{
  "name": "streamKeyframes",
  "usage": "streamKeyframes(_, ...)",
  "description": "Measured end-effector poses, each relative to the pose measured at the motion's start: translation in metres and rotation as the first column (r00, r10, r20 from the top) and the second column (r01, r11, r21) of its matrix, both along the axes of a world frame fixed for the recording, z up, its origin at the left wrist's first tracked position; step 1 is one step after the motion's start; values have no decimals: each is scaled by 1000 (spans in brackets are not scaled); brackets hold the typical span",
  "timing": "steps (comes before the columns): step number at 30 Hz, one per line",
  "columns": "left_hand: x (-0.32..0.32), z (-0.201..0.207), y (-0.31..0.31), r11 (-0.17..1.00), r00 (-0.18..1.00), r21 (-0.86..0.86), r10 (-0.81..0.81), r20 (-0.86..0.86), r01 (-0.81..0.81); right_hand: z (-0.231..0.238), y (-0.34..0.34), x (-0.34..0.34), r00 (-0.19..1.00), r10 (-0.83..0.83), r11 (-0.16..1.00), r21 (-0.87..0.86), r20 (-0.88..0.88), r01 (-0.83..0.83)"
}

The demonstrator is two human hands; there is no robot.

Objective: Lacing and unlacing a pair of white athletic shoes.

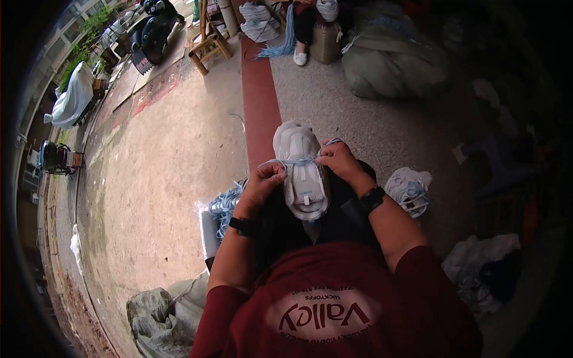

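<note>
A white sneaker (307, 190) rests on my lap, its toe pointing away from me and its heel opening towards me. A light blue shoelace (298, 161) runs across the upper between my two hands. My left hand (267, 180) is closed at the shoe's left side, fingers pinched on the lace. On the other side my right hand (340, 161) pinches the lace too, with a strand looping over its fingers. Whether the lace passes through the eyelets is too small to tell.
Blue laces (225, 206) hang over a white container (208, 232) by my left. White shoes (409, 190) with blue laces lie on the floor to my right. Ahead are a large sack (391, 65), a bamboo chair (209, 48) and another person's leg (302, 33). A sack (156, 316) sits at lower left.
</note>
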State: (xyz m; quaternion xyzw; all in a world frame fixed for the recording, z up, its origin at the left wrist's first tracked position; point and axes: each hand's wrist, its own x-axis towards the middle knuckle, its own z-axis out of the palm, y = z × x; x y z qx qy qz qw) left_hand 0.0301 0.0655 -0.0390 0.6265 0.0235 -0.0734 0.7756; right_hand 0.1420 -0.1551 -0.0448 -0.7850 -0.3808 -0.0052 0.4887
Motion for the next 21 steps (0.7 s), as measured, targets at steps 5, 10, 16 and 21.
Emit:
streamKeyframes(5, -2, -10, -9, 991, 991, 43, 129, 29, -130, -13, 12, -9, 840, -239, 950, 63, -487, 307)
streamKeyframes(10, 1, -7, -9, 983, 984, 39, 179, -6, -179, -18, 18, -17, 924, -369, 924, 74, -97, 376)
streamKeyframes(16, 3, -17, -8, 979, 983, 90, 180, 31, -182, -14, 23, -24, 902, -378, 915, -63, 207, 398)
streamKeyframes(21, 1, -21, -16, 934, 970, 262, 225, 94, -242, -17, 27, -29, 888, -418, 905, -2, -192, 425)
